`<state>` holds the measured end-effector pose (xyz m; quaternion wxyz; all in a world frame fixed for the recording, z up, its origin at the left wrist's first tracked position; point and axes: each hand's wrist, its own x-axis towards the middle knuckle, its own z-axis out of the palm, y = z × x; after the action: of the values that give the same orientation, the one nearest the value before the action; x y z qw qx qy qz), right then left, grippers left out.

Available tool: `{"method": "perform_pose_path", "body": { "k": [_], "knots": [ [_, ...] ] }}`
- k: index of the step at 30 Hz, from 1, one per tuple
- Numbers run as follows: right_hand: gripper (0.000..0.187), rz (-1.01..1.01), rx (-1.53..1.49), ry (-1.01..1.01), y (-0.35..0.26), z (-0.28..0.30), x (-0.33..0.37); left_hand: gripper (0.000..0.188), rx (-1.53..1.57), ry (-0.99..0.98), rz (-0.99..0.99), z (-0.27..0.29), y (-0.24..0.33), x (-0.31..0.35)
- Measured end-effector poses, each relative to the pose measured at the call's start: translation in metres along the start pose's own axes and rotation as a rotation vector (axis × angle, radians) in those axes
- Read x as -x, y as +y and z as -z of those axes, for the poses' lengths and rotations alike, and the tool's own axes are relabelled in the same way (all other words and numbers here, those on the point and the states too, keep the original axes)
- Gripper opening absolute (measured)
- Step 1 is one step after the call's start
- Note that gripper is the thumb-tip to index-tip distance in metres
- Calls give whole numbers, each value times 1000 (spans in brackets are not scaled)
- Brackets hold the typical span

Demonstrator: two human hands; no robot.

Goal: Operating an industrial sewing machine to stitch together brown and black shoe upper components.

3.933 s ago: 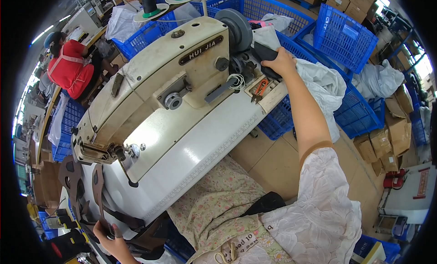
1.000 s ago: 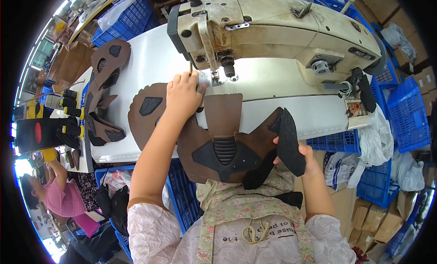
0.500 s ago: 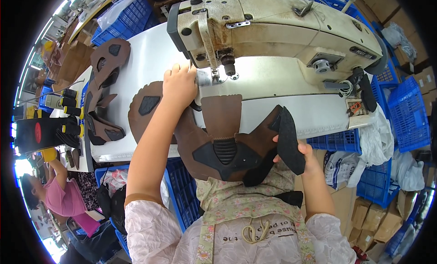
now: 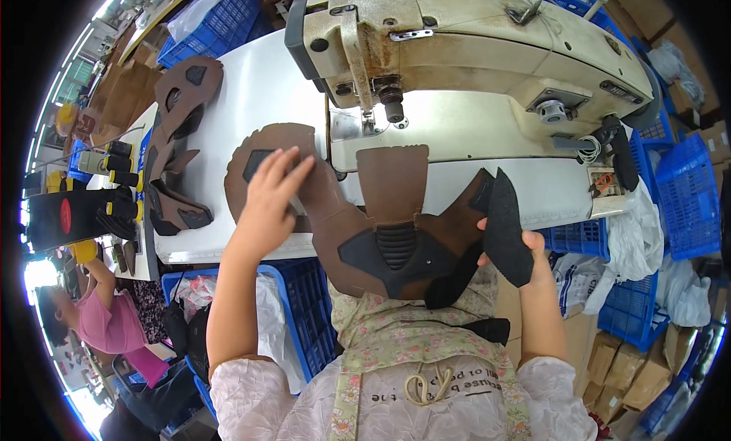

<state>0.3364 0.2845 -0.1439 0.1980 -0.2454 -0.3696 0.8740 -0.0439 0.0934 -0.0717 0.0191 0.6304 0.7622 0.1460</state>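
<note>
A brown shoe upper (image 4: pixel 329 239) with black overlay patches and a ribbed black panel lies partly on the white table, its near side hanging over the edge toward my apron. My left hand (image 4: pixel 268 203) is over the upper's left part, fingers stretched out; whether it presses on the leather I cannot tell. At the other end, my right hand (image 4: pixel 535 260) grips the upper beside a dark, leaf-shaped flap (image 4: pixel 508 229). Some of its fingers are hidden behind that flap. The tongue-like brown piece (image 4: pixel 392 181) points toward the sewing machine (image 4: pixel 472 57), short of its needle area.
More brown upper pieces (image 4: pixel 173 152) are stacked at the table's left. Blue crates (image 4: pixel 311 308) stand under the near edge, others (image 4: pixel 689 197) at right beside white plastic bags (image 4: pixel 633 232). Thread spools (image 4: pixel 119 178) and a person in pink (image 4: pixel 113 319) are at far left.
My left hand has drawn back from beside the needle area, toward me and left, onto the upper's left part. The right hand keeps its hold on the upper. The whole view has shifted slightly.
</note>
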Motion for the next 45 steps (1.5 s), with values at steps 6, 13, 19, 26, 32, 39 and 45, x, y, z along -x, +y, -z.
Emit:
{"method": "perform_pose_path", "body": {
  "k": [6, 13, 19, 26, 32, 39, 45],
  "knots": [
    [74, 75, -101, -18, -6, 3, 1, 70, 76, 14, 169, -33, 3, 23],
    [71, 64, -223, 0, -7, 7, 10, 80, 65, -98, 195, -32, -3, 22],
    [68, 61, -255, 9, -12, 5, 18, 101, 87, -396, 143, 0, 17, 15],
    [70, 46, -100, 60, -13, 24, 30, 101, -292, -214, -342, -39, 48, 13],
    [70, 8, 207, 172, -26, 27, 43, 90, -186, -241, -271, -23, 58, 1],
    [78, 598, 1315, 269, -68, -83, 34, 76, -376, -28, -260, -19, 74, -11],
    [70, 642, 1619, 139, -37, -114, -44, 58, -377, -92, -318, -42, 60, -40]
  ]
}}
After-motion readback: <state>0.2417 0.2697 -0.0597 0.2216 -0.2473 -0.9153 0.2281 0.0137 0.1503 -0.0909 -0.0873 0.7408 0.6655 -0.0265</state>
